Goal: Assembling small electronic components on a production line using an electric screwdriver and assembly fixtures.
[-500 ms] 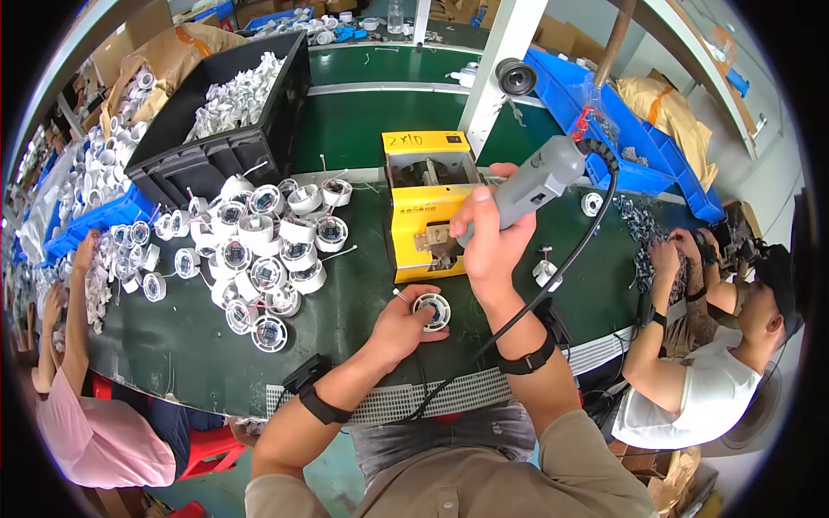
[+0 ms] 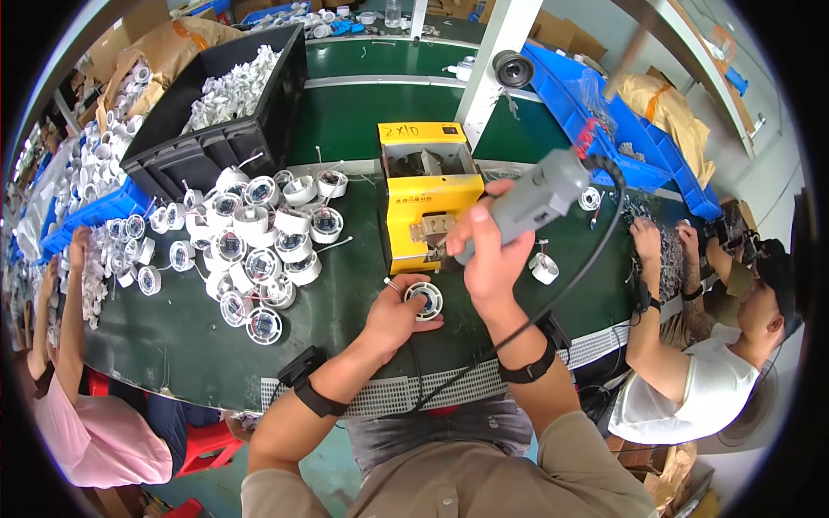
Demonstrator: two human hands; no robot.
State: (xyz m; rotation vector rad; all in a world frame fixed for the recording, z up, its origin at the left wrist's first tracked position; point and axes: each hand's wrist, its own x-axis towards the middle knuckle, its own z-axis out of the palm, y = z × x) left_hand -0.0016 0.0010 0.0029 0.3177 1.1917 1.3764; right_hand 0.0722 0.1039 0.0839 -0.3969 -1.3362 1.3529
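My right hand is wrapped round a grey electric screwdriver, tilted with its lower end beside the front of a yellow screw feeder. Whether its bit touches the feeder, I cannot tell. Just in front of that box, low over the green bench, my left hand grips a round white housing, its open face up and a dark circuit board inside. The thumb covers part of the board. To the left lies a heap of similar white housings with thin wires.
A black crate of small white parts stands behind the heap. One loose white housing lies right of my right hand. Blue bins sit at the back right. A black cable loops past my right forearm. Co-workers sit on both sides.
The screwdriver in my right hand has moved slightly right, away from the feeder. My left hand keeps the housing in nearly the same place. The right co-worker's hands have shifted.
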